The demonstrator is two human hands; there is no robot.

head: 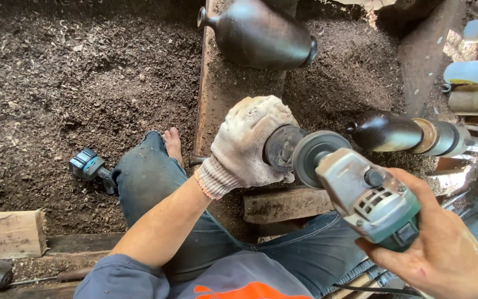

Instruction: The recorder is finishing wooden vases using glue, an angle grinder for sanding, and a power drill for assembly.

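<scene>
left hand (250, 143): gloved, fingers curled tight around a small dark round piece (281, 146), its end face turned right toward the disc.
right hand (443, 252): bare, fingers wrapped around the body of the grinder (369, 196), at the near right.
disc (312, 156): grey, just beside the piece's end face; touching or a hair apart, cannot tell.
piece's place: centre of the scene, held in the air over a wooden block (286, 204) and the knees.
lathe piece (385, 132): dark turned form on a metal spindle, right of the disc, near it.
vase (258, 33): dark, lying on its side at the far centre.
floor (56, 83): deep in shavings (a blue tool (88, 165) lies on it at the left, by the bare foot).
risk: the piece is hand-held, so a catching disc could wrench it out or kick the grinder toward the gloved fingers.
risk: the glove's loose knit sits close to the disc and could snag.
risk: the bare right hand and foot have no cover from flying grit.
</scene>
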